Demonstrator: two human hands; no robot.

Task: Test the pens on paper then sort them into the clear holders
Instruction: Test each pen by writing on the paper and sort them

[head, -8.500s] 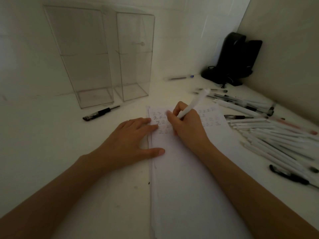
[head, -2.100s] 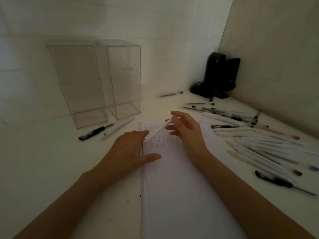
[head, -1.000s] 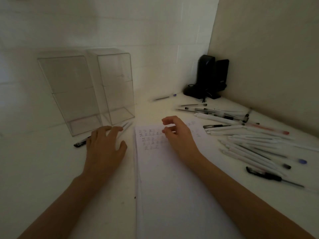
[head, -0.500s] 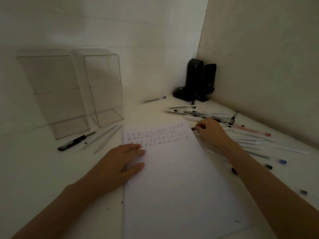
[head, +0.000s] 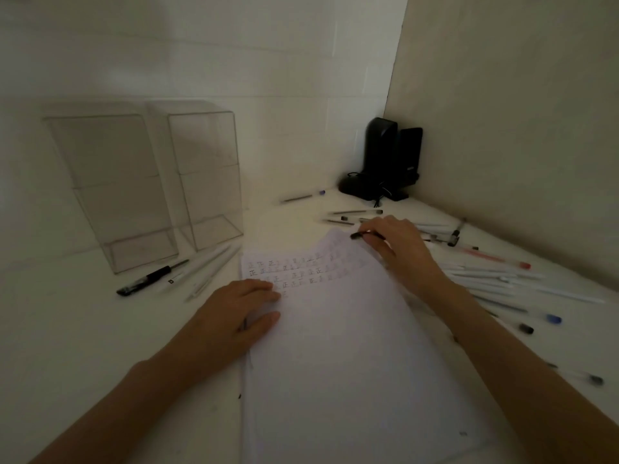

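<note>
A: What of the right hand [head: 400,249]?
B: It pinches a dark pen [head: 366,234] over the paper's [head: 335,363] far right corner; the left hand [head: 239,313] lies flat on the paper's left edge.
A: And farther out?
B: Loose pens [head: 485,279] crowd the desk's [head: 67,329] right edge; 2 clear holders [head: 114,195] stand toward its back left corner.

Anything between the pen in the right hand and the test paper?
Nothing visible. The right hand pinches the dark pen at the far edge of the paper. The left hand rests flat on the paper's left edge, away from that spot.
</note>
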